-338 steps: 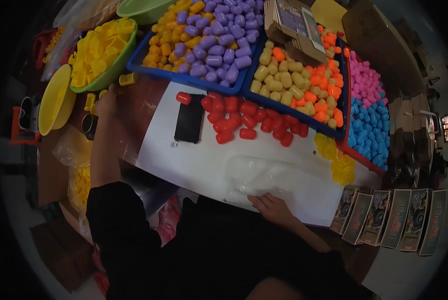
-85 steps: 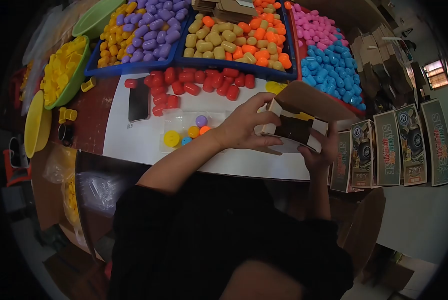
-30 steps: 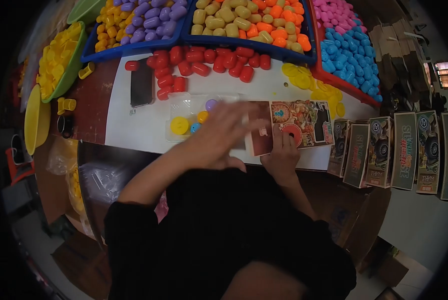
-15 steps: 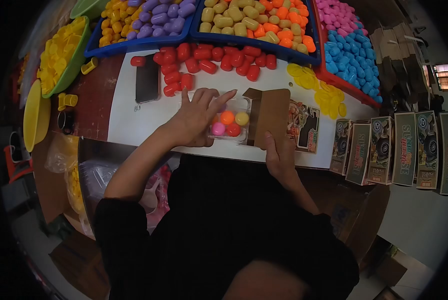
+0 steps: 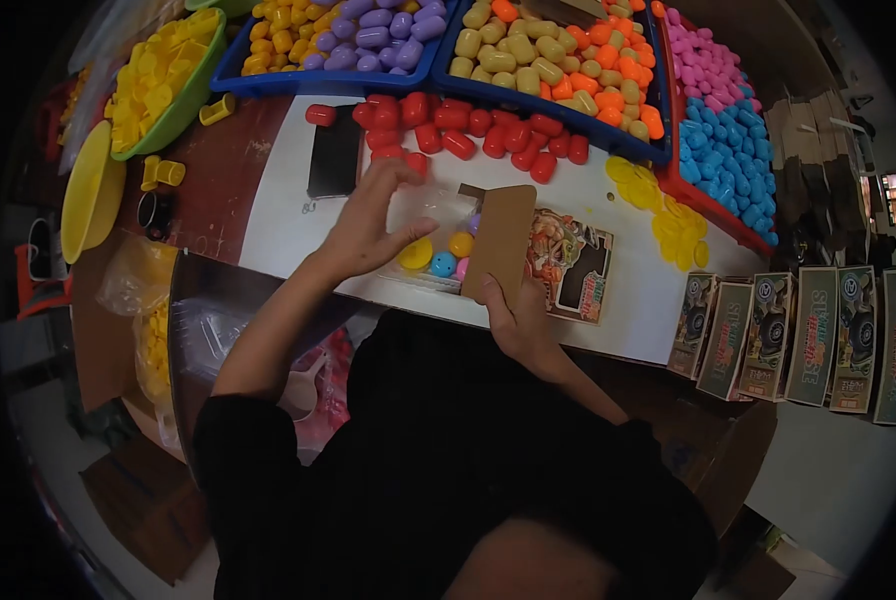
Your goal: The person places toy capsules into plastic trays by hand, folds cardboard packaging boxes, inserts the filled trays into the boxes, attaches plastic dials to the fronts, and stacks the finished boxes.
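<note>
My right hand (image 5: 518, 318) grips the lower edge of a brown cardboard box (image 5: 505, 235), thumb on the plain face. A clear plastic tray (image 5: 438, 205) lies partly in the box's open left end. It holds several coloured pieces: a yellow disc (image 5: 416, 253), a blue piece (image 5: 443, 264), plus yellow, pink and purple ones near the opening. My left hand (image 5: 373, 220) is over the tray's left end, thumb and fingers apart, holding nothing I can see. Whether it touches the tray I cannot tell. The box hides the tray's right part.
Red capsules (image 5: 458, 145) and a dark phone (image 5: 335, 155) lie behind the tray. Blue bins (image 5: 328, 82) and a red bin (image 5: 713, 202) of coloured capsules stand at the back. Yellow discs (image 5: 678, 230) lie right, near several printed boxes (image 5: 753, 335).
The tray has gone further into the box, and different coloured pieces now show at its opening. My left hand has lifted its spread fingers into a looser curve. The view has shifted.
</note>
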{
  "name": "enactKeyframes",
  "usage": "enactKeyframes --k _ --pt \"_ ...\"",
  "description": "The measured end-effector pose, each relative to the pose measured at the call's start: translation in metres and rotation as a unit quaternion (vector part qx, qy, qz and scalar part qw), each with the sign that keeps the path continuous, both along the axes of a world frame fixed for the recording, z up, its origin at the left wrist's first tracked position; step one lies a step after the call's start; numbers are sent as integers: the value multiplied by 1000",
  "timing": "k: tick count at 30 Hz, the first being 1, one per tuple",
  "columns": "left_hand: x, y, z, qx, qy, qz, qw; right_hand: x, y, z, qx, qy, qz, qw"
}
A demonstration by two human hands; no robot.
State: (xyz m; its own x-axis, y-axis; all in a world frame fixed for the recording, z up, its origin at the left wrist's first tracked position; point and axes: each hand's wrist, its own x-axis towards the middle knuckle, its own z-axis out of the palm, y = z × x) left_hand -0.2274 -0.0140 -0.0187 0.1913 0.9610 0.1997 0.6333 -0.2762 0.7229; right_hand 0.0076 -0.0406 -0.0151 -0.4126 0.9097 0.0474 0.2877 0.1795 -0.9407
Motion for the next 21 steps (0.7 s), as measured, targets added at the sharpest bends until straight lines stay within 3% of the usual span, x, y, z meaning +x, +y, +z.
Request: enactKeyframes --k 2,4,5,7,8,10,17,18,19,21 --pt "-9 -8 13 -34 14 28 999 1 0 0 -7 -9 3 1000" --pt "-18 -11 13 -227 93 0 969 1 0 0 -14 -18 7 1000" --pt "-20 -11 9 -228 93 2 969 1 0 -1 -7 -9 2 1000" --pt "-24 -8 -3 -394 -142 17 908 0 0 -3 -2 0 -5 1000" --pt "-26 -6 -10 -396 -142 15 907 1 0 -5 -2 -4 4 1000" --pt "-27 1 -23 -458 -277 -17 844 4 -1 -6 -1 -12 8 1000" --pt "43 10 -46 -488 -352 -110 792 9 6 1 -33 14 76 996" --pt "47 14 -54 -454 -330 -181 808 11 8 5 -50 27 107 993" --pt "49 15 -54 -457 -330 -186 805 16 9 5 -53 25 101 993" --pt "53 12 -55 -567 -602 -130 547 39 12 7 207 -163 58 963"
